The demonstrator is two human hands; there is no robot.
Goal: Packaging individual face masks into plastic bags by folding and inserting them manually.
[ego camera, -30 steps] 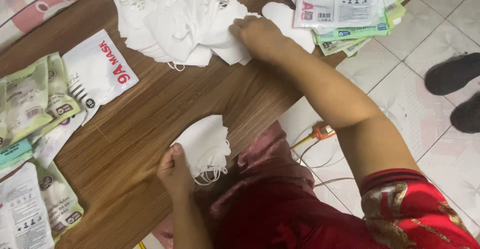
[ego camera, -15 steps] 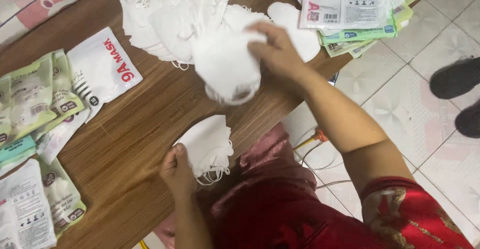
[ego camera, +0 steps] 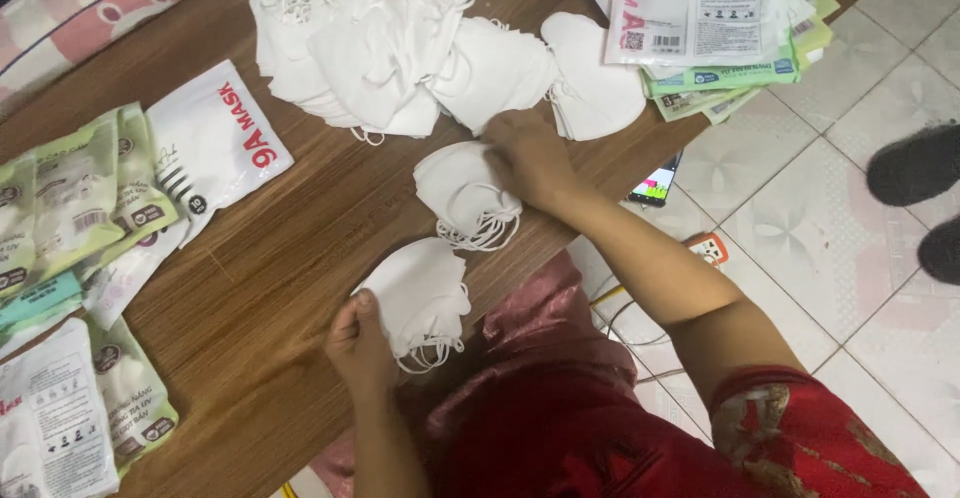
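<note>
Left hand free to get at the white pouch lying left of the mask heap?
Probably not yet: the left hand is holding a small mask stack. The white pouch lies uncovered across bare table.

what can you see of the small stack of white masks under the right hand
The small stack of white masks is a few folded, cup-shaped face masks of soft fabric-like material, laid one on another, with thin white ear loops spilling out at the lower right edge. It lies flat on the wooden table, between the big mask pile and the stack held by the left hand. The right hand presses on its upper right edge.
</note>
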